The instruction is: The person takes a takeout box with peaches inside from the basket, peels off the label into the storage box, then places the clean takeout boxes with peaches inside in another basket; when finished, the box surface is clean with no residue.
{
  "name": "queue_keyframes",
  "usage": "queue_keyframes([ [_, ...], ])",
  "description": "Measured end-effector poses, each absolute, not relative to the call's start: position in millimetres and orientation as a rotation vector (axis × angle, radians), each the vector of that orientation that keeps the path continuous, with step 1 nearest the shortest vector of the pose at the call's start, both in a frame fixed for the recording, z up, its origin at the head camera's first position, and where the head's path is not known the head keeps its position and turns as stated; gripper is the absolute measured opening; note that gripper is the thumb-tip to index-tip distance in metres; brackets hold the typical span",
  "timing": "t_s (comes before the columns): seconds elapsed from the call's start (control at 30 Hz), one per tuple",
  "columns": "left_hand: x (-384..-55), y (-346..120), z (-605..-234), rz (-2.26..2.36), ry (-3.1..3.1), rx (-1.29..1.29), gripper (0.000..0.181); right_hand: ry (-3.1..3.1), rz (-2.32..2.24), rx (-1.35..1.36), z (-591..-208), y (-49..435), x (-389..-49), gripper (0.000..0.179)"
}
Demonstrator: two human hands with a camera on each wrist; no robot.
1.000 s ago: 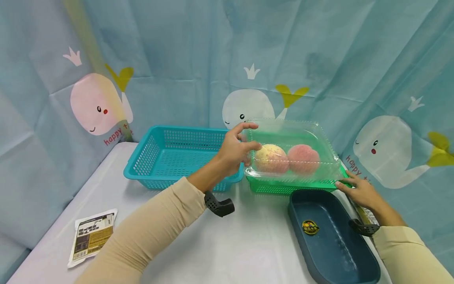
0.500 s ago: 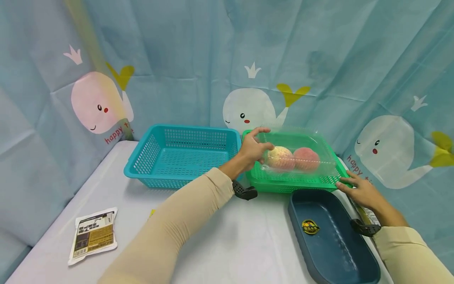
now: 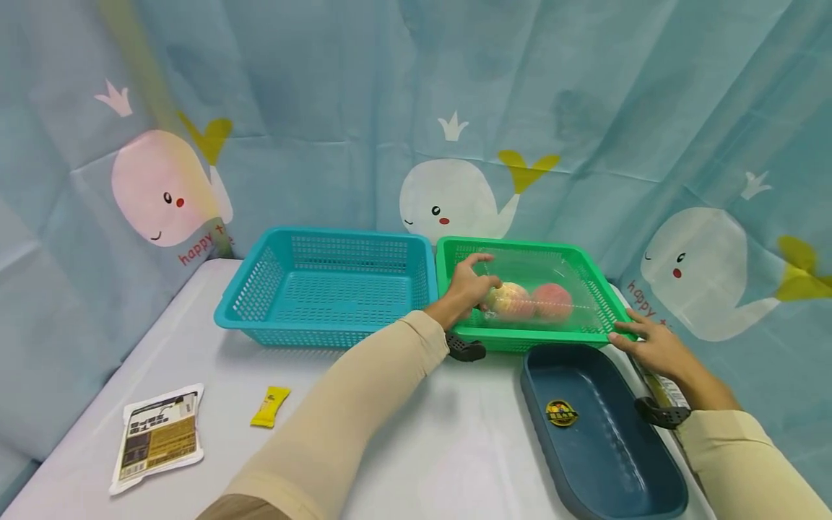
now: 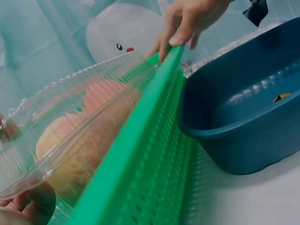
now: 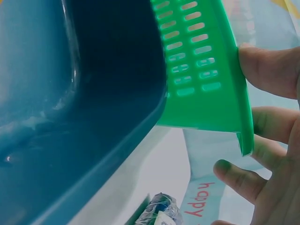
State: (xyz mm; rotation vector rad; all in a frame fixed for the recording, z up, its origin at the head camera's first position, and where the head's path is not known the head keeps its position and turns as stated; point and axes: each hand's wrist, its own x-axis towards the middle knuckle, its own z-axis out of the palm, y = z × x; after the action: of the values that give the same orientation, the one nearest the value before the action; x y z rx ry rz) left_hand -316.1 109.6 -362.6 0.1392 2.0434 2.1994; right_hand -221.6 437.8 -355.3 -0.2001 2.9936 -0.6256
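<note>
My left hand (image 3: 469, 287) grips the left end of a clear plastic clamshell box (image 3: 523, 266). Inside the box lie two peaches, a pale yellow one (image 3: 510, 300) and a pink one (image 3: 552, 300). The box is within the green basket (image 3: 552, 338); whether it touches the basket's floor I cannot tell. At the basket's near right corner, my right hand (image 3: 658, 352) holds the rim, thumb on one side and fingers on the other. In the left wrist view, the fingers of the left hand (image 4: 30, 206) are partly cut off by the frame.
Left of the green basket stands a teal basket (image 3: 325, 338). A dark blue tub (image 3: 598, 448) sits in front, close to the right arm. On the left of the table lie a white-and-brown packet (image 3: 159, 440) and a small yellow packet (image 3: 270, 406). A wrapped item (image 5: 161, 211) lies beyond the tub.
My left hand has moved right and down, bringing the box with the peaches from above the green basket into it. The yellow packet has come into view. The right hand stays at the rim.
</note>
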Motion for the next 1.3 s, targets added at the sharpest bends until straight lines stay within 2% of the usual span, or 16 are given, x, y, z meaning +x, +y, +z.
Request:
queue_keyframes([
  [0.5, -317, 121, -371, 1.859, 2.239, 0.015, 0.056, 2.996, -0.640, -0.193, -361, 441, -223, 0.067],
  [0.83, -313, 121, -371, 1.930, 2.164, -0.021, 0.054, 2.997, -0.630, -0.203, -357, 438, -223, 0.067],
  [1.03, -311, 118, -367, 1.882, 2.160, 0.011, 0.053, 2.994, -0.631, -0.185, -355, 434, -220, 0.067],
  [1.3, -307, 104, -343, 1.815, 2.303, 0.250, 0.061, 3.075, -0.700, -0.227, -338, 430, -217, 0.070],
])
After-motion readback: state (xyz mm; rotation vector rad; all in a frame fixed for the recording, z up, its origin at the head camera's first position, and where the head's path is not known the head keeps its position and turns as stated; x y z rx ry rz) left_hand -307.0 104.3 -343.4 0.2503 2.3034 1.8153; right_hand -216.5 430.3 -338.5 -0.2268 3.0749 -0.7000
